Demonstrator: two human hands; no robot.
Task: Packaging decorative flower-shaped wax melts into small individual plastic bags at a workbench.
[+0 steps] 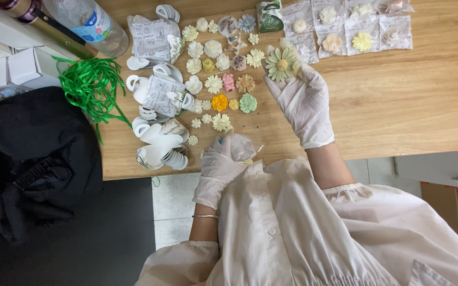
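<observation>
The right hand [304, 100], gloved in white, pinches a pale green daisy [282, 64] between its fingers [275, 88], holding it just above the tabletop [409, 100] at the edge of a spread of small flowers [219, 79]. The left hand [219, 164], also gloved, is closed on a small clear bag [242, 147] near the tabletop's front edge, close to the white smock. Bagged flowers [345, 29] lie in rows beyond the daisy. To the left of the loose flowers sit stacks of white tags [160, 132], then green ribbon [92, 85], a bottle [88, 24] and black cloth [33, 159].
</observation>
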